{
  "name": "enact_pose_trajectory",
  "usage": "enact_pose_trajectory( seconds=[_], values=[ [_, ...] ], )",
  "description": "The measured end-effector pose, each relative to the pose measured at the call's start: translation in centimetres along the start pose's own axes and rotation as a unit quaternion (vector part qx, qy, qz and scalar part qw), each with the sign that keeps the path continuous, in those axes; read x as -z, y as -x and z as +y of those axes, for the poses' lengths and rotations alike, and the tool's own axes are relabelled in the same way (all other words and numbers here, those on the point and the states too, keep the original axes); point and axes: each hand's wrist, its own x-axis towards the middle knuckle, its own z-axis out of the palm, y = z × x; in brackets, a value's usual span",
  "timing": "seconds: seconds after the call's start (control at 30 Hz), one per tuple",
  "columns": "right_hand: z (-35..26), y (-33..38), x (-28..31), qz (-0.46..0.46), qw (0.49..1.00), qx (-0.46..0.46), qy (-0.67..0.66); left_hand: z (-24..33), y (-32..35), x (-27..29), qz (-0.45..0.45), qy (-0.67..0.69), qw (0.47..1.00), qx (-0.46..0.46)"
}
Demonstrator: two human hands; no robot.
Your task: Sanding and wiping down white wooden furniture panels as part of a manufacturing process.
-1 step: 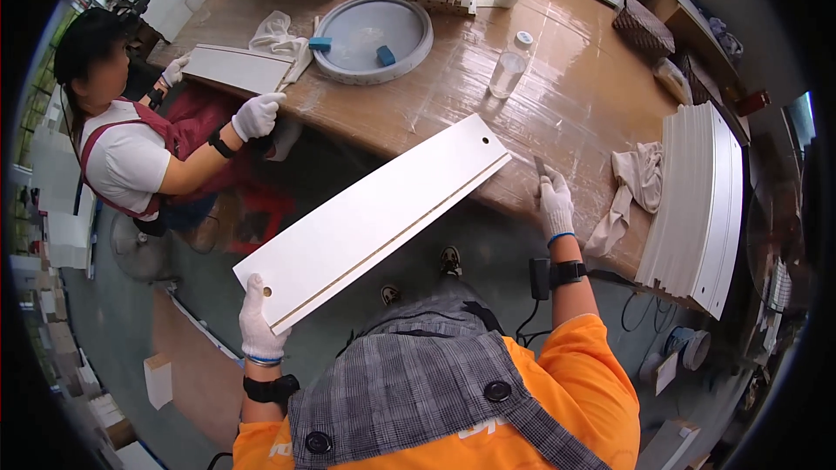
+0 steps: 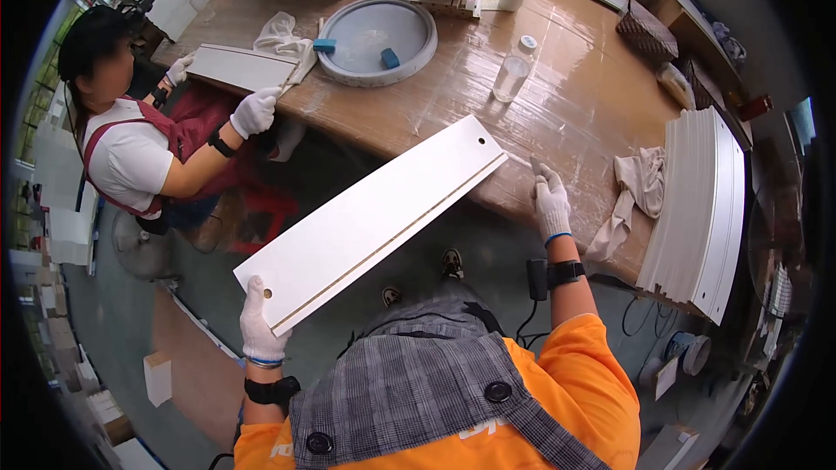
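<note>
A long white board (image 2: 374,222) with a groove along its near edge and a hole at each end slants across my front. My left hand (image 2: 263,320), in a white knit glove, is closed on its lower left end, thumb on top. The board's far right end reaches over the table edge. My right hand (image 2: 550,200), gloved too, is closed around a thin flat blade-like tool (image 2: 535,164), just right of that end and apart from it; the tool's exact kind is too small to make out.
The film-covered table (image 2: 575,113) holds a bottle (image 2: 514,70), a round grey tray (image 2: 335,70) with blue blocks, a cloth (image 2: 640,187) and a stack of white boards (image 2: 697,209). At left a co-worker (image 2: 131,139) in gloves handles another white board (image 2: 239,67).
My right hand has shifted slightly left with the tool, closer to the board's end. The board stays in my left hand, nearly still. The co-worker's near hand has moved a little.
</note>
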Motion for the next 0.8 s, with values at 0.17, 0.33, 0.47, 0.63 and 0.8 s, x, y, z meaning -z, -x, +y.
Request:
enact_pose_trajectory(
  seconds=[0.17, 0.33, 0.47, 0.63, 0.8],
  values=[
    [-1.2, -1.6, -5.0, -0.014, 0.978, 0.144, 0.149, -0.4, 1.6, -0.1, 0.048, -0.022, 0.998, -0.021],
    [-3.5, -1.8, -7.8, -0.048, 0.928, 0.219, 0.297, -0.9, 2.6, -0.4, 0.085, -0.027, 0.996, -0.015],
    [-4.7, -1.8, -8.3, -0.059, 0.911, 0.184, 0.363, -1.3, 2.7, -0.9, 0.112, -0.026, 0.993, -0.017],
    [-3.9, -2.1, -8.4, -0.076, 0.905, 0.205, 0.364, -1.3, 2.8, -1.4, 0.113, -0.023, 0.993, -0.024],
    [-2.8, -2.4, -8.6, -0.065, 0.891, 0.282, 0.350, -1.5, 2.8, -1.7, 0.120, -0.015, 0.992, -0.029]
  ],
)
